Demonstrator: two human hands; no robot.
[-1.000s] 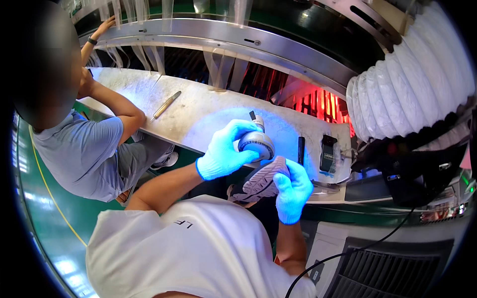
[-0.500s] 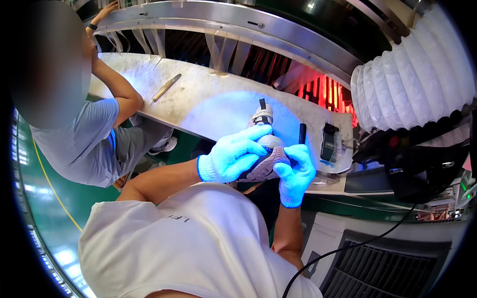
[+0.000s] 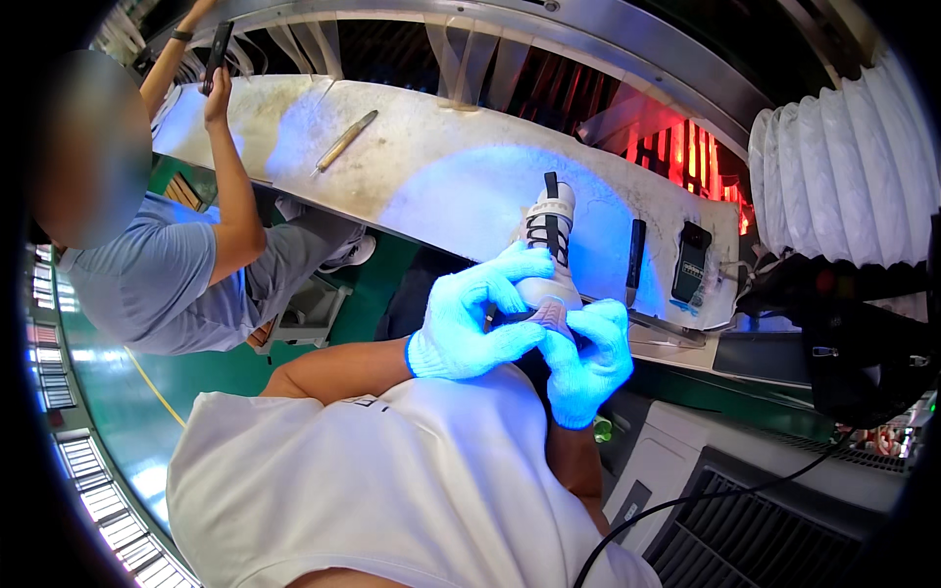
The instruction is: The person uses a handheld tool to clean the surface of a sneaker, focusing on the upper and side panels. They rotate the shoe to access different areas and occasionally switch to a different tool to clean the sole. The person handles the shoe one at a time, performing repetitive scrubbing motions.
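A light sneaker [image 3: 547, 286] with black laces and a black heel loop points its toe toward me, its heel end over the lit part of the worktable. A pinkish-grey treaded sole [image 3: 551, 315] shows at the toe. My left hand [image 3: 470, 318], in a white glove lit blue, is closed on the shoe's left side, with fingertips at the toe. On the right of the toe, my gloved right hand [image 3: 592, 358] pinches the sole's edge between thumb and fingers. The shoe's underside is mostly hidden by the gloves.
The worktable [image 3: 412, 137] carries a wooden-handled tool [image 3: 345, 143], a black-handled tool [image 3: 636, 257] and a dark device [image 3: 692, 260]. Behind it runs a machine with a red glow [image 3: 686, 157]. A white duct [image 3: 843, 171] stands right. A co-worker [image 3: 186, 265] sits left, holding a black object [image 3: 218, 57].
The shoe has tipped, so its laced top shows more and its tread less. My left fingers have shifted around the toe. The co-worker's raised hand now shows a black object.
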